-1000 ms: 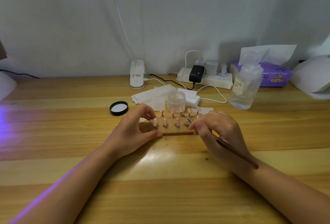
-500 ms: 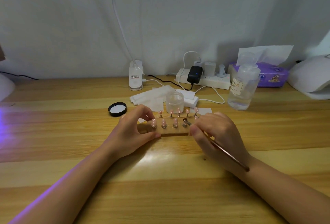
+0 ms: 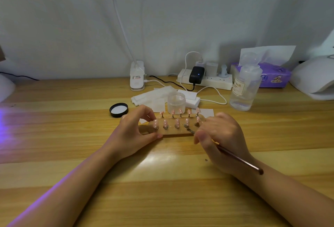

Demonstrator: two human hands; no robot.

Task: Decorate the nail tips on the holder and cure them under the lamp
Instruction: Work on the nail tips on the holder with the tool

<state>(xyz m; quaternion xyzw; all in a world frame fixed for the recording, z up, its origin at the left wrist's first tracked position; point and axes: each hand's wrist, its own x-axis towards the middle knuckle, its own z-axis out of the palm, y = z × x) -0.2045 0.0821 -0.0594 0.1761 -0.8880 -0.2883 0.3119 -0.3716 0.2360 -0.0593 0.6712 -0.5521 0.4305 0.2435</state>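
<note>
A wooden holder (image 3: 178,132) lies on the desk with two rows of pink nail tips (image 3: 177,123) standing on pegs. My left hand (image 3: 134,133) grips the holder's left end between thumb and fingers. My right hand (image 3: 221,135) holds a thin brown brush (image 3: 238,159) like a pen. The brush's tip rests at the front-row nail tip second from the right. A white curing lamp (image 3: 315,80) sits at the far right edge of the desk.
Behind the holder stand a small clear jar (image 3: 176,102), its black lid (image 3: 119,110), white wipes (image 3: 153,96), a clear liquid bottle (image 3: 245,89), a power strip (image 3: 206,80) with cables and a purple tissue pack (image 3: 271,74). Purple light falls on the desk's left side.
My right hand has drawn slightly back toward me, uncovering the holder's right end, and the brush tip now shows at the front row. My left hand keeps its grip.
</note>
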